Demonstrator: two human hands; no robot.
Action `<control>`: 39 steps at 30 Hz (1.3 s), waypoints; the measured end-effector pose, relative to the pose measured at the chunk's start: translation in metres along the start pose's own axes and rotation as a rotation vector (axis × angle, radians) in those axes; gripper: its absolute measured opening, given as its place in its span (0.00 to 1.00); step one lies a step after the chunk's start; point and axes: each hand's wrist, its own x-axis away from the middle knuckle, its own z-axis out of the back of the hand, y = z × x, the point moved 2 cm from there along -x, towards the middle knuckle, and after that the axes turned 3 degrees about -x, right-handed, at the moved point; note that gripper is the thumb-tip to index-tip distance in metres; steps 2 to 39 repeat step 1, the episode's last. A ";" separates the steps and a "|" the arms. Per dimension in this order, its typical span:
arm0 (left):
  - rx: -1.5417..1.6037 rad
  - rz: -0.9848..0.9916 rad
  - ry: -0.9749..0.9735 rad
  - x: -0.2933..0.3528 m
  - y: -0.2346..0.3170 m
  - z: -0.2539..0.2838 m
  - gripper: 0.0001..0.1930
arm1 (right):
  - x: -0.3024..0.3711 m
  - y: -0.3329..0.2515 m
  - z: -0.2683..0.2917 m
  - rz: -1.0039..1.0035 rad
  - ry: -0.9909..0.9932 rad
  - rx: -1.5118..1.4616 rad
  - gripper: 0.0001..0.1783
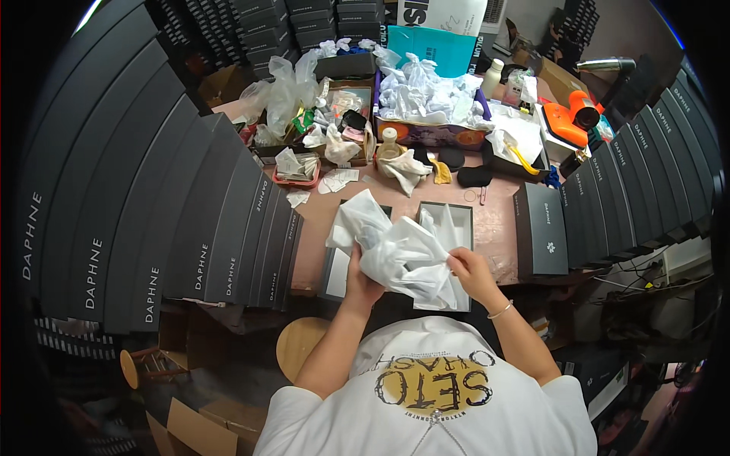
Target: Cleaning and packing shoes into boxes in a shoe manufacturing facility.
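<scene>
A loose bundle of white tissue paper [391, 258] is held up above the table's front edge. Something greyish shows faintly through its upper left part, but the paper hides its kind. My left hand [362, 277] supports the bundle from the left, fingers wrapped around it. With thumb and fingertips, my right hand [471, 272] pinches the paper's right edge. Below the bundle lie two shallow dark-rimmed box halves: one on the left [335, 272], partly covered, and one on the right [465, 292] with white tissue inside.
Stacks of dark shoeboxes rise at left [205, 228] and right [608, 190]. Behind stand a purple carton [433, 135] heaped with crumpled white paper, a pink tray [298, 181] of small packets and an orange tape dispenser [566, 125]. A round wooden stool [300, 346] sits below left.
</scene>
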 end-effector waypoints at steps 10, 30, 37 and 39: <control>0.008 -0.005 0.001 -0.003 0.000 0.001 0.28 | 0.003 0.011 0.008 -0.021 0.083 -0.038 0.10; 0.008 -0.005 0.001 -0.003 0.000 0.001 0.28 | 0.003 0.011 0.008 -0.021 0.083 -0.038 0.10; 0.008 -0.005 0.001 -0.003 0.000 0.001 0.28 | 0.003 0.011 0.008 -0.021 0.083 -0.038 0.10; 0.008 -0.005 0.001 -0.003 0.000 0.001 0.28 | 0.003 0.011 0.008 -0.021 0.083 -0.038 0.10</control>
